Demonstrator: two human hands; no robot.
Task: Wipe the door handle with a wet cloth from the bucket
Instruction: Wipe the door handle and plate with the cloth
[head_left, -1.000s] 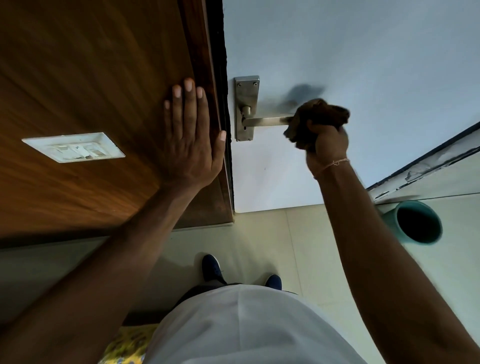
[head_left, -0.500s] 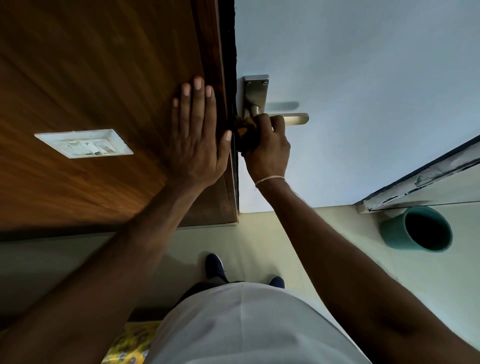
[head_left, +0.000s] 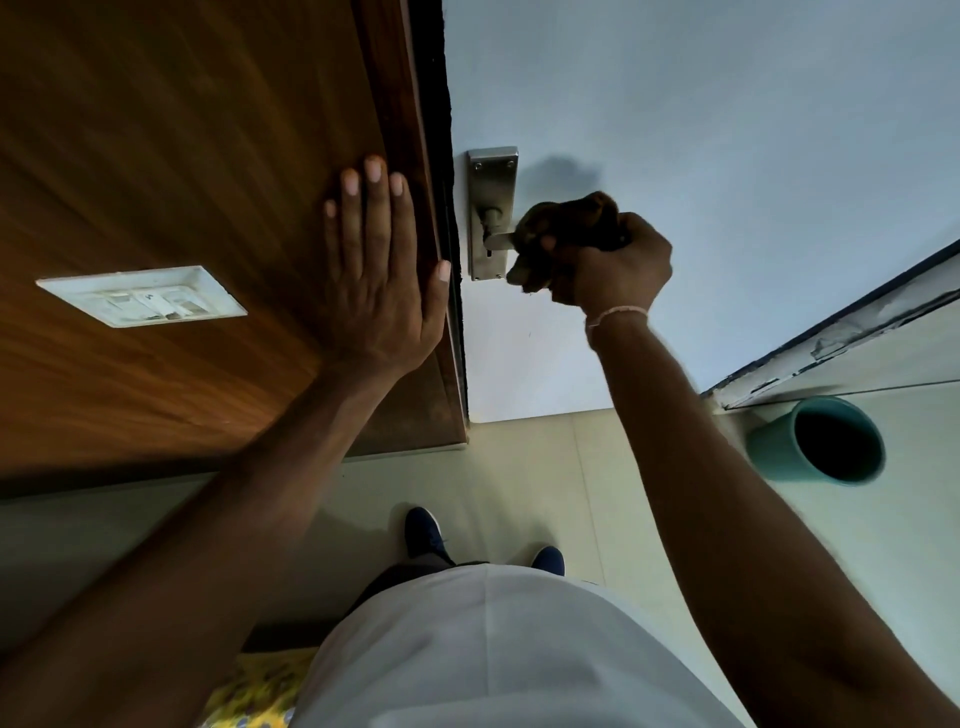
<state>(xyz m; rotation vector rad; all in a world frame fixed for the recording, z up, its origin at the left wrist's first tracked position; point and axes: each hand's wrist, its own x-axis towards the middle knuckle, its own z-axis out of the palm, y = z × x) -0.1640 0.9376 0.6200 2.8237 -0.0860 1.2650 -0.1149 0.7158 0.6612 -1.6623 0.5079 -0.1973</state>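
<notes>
A steel door handle (head_left: 493, 240) on a tall backplate sits on the pale door (head_left: 727, 156). My right hand (head_left: 610, 267) is closed around a dark brown cloth (head_left: 569, 218) that wraps the lever's middle and outer part, so only the short stub near the plate shows. My left hand (head_left: 382, 270) lies flat with fingers spread on the brown wooden panel (head_left: 182, 156) beside the door's edge. A teal bucket (head_left: 769, 447) stands on the floor at the right, its inside dark.
A white switch plate (head_left: 140, 297) is set in the wooden panel at the left. My blue shoes (head_left: 423, 530) stand on the pale tiled floor below the door. A wall base with peeling paint (head_left: 831, 338) runs behind the bucket.
My right hand slid the cloth from the lever's outer end in to the backplate, then back out to the lever's middle. The left hand stayed flat on the wooden panel.
</notes>
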